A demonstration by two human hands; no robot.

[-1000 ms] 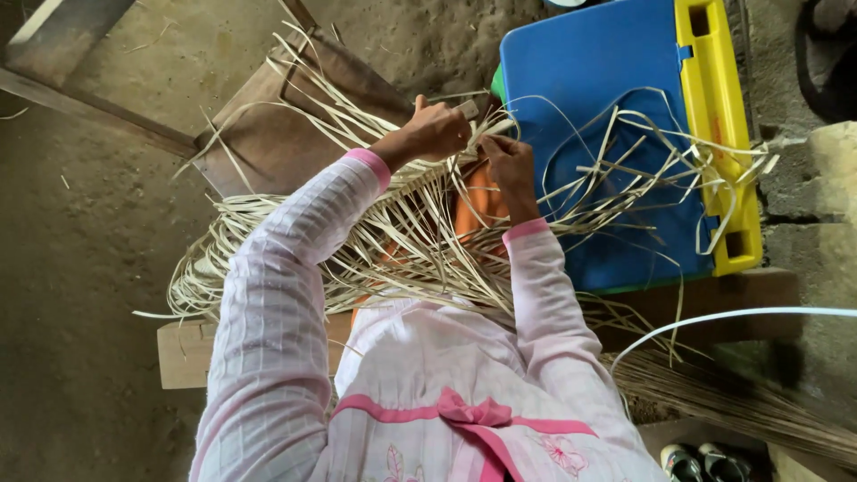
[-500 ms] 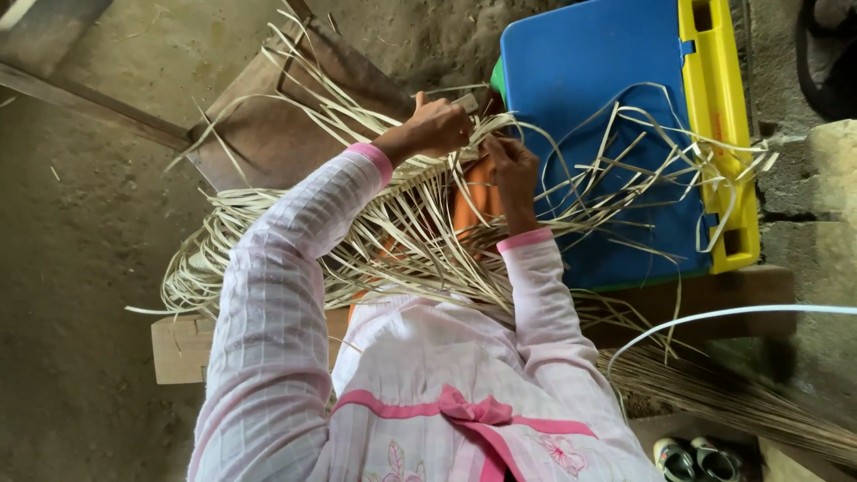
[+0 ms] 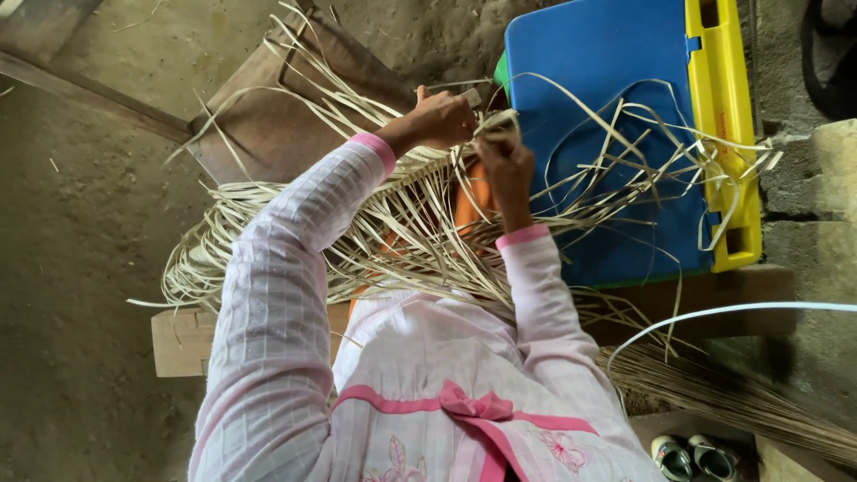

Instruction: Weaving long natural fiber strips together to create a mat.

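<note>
Dirt floor (image 3: 80,268) fills the left side. Blue plastic case (image 3: 607,98) with a yellow edge lies upper right, its near side resting on a wooden plank (image 3: 714,295). Brown board (image 3: 277,125) sits upper centre. Pale cane strips (image 3: 393,232) fan out in a loose mass across the person's lap, spilling left over the floor and right over the case. Bundle of thin sticks (image 3: 741,402) lies lower right. Left hand (image 3: 444,118) is clenched on a few strips, pulling them up; right hand (image 3: 506,161), just beside it, pinches strip ends between its fingers. Both sleeves are pink.
</note>
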